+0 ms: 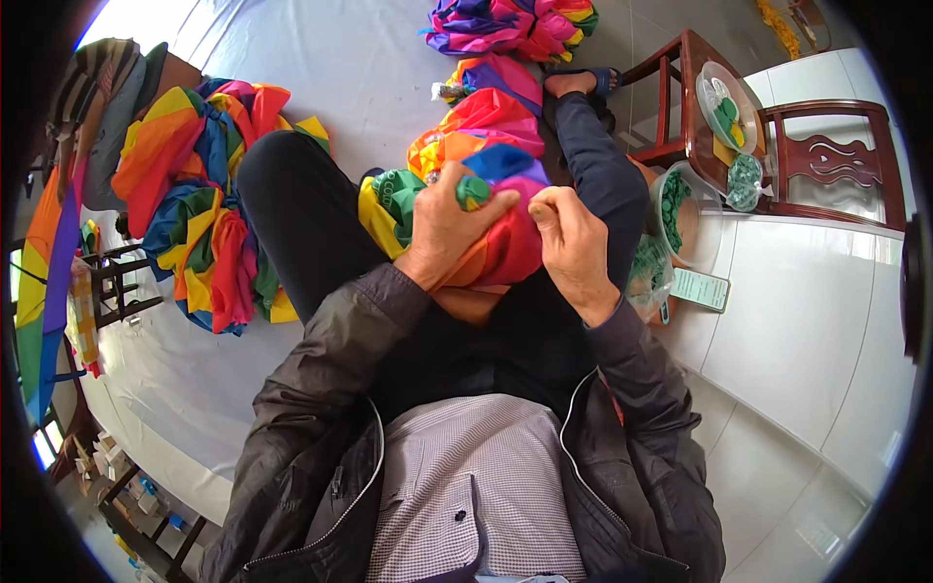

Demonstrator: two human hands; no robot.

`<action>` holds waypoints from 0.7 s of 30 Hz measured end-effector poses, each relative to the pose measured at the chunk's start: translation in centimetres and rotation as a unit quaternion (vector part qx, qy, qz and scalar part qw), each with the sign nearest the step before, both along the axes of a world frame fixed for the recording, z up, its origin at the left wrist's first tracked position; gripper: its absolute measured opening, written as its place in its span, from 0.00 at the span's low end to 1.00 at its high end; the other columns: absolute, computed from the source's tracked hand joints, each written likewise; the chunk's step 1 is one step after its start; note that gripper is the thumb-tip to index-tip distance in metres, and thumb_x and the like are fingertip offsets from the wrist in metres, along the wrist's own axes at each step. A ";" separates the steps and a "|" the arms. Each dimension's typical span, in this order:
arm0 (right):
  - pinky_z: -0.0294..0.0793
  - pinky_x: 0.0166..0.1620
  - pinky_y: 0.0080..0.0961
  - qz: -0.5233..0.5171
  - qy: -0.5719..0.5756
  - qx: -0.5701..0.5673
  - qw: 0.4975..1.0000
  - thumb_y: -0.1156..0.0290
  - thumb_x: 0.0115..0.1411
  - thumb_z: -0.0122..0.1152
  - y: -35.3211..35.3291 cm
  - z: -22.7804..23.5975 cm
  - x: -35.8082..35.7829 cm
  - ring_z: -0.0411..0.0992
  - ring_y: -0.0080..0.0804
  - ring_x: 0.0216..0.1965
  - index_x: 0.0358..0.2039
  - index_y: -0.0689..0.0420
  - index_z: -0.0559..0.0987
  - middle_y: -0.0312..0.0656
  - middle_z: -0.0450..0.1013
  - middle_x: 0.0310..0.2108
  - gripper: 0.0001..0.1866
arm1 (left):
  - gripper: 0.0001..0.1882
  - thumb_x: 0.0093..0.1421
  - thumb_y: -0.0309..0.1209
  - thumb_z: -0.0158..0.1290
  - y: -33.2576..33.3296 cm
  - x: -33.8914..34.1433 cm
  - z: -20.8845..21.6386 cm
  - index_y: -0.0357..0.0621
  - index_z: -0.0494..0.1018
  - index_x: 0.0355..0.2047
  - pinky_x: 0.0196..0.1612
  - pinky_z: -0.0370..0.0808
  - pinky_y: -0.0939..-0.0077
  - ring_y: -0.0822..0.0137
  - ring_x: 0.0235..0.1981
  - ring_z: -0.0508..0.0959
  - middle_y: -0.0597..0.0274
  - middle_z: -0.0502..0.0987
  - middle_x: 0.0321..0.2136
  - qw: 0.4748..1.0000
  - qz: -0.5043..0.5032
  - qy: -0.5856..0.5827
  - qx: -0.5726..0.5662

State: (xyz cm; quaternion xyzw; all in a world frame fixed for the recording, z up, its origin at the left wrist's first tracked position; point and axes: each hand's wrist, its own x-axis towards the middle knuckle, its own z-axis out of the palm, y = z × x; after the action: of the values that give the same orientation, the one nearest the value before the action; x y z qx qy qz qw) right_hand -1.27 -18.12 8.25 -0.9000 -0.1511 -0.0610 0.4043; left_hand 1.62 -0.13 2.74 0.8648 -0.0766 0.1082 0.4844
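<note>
A bunched rainbow-coloured cloth [505,243] lies between my knees, its red, orange, blue, green and yellow panels gathered in folds. My left hand [447,223] is closed on it, thumb and fingers around a small green bunch [473,191] at its top. Just to the right, my right hand [575,248] is closed in a pinch beside the cloth's red and pink part. Whatever sits between those fingertips is too small to make out. More of the bright cloth [491,121] trails away beyond my hands.
Colourful cloth heaps lie at left [209,214] and far ahead [505,24]. On the right, a wooden chair [685,97] bears a bowl [731,83]; a clear tub [692,228] with green pieces and a phone-like slab [698,290] are nearby. Another person [102,107] is at far left.
</note>
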 end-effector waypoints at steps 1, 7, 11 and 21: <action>0.78 0.38 0.39 -0.028 0.003 0.034 0.999 0.64 0.66 0.65 -0.3 -0.6 -0.2 0.78 0.56 0.35 0.47 0.61 0.75 0.53 0.77 0.37 0.16 | 0.22 0.55 0.41 0.72 0.1 0.5 0.6 0.41 0.72 0.33 0.29 0.76 0.67 0.59 0.22 0.78 0.56 0.77 0.21 0.998 0.045 0.003 -0.034; 0.79 0.45 0.35 -0.031 -0.010 0.073 0.997 0.58 0.59 0.74 3.7 -7.9 -1.8 0.80 0.57 0.43 0.59 0.60 0.72 0.54 0.78 0.49 0.33 | 0.19 0.59 0.40 0.70 0.9 2.7 1.0 0.39 0.74 0.35 0.31 0.75 0.75 0.74 0.26 0.74 0.69 0.77 0.24 0.973 0.055 0.060 -0.215; 0.80 0.45 0.37 -0.031 0.081 0.105 0.991 0.57 0.55 0.76 5.1 -9.2 -2.2 0.80 0.57 0.43 0.61 0.61 0.70 0.56 0.79 0.43 0.38 | 0.25 0.57 0.45 0.71 0.8 2.4 1.7 0.39 0.76 0.42 0.38 0.76 0.74 0.73 0.33 0.77 0.64 0.77 0.30 0.920 -0.019 0.156 -0.360; 0.80 0.44 0.41 0.024 0.135 -0.089 0.987 0.63 0.59 0.72 3.0 1.0 -0.4 0.80 0.56 0.43 0.54 0.62 0.77 0.56 0.81 0.40 0.26 | 0.26 0.56 0.36 0.68 1.3 1.4 0.6 0.36 0.74 0.50 0.46 0.79 0.63 0.59 0.41 0.83 0.55 0.82 0.40 0.958 -0.047 0.206 -0.192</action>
State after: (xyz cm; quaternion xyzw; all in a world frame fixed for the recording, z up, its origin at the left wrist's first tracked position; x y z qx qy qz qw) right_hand -1.64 -15.10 9.26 -0.9284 -0.1217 0.0843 0.3408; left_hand 2.98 1.21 3.33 0.7545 0.0069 -0.0829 0.6511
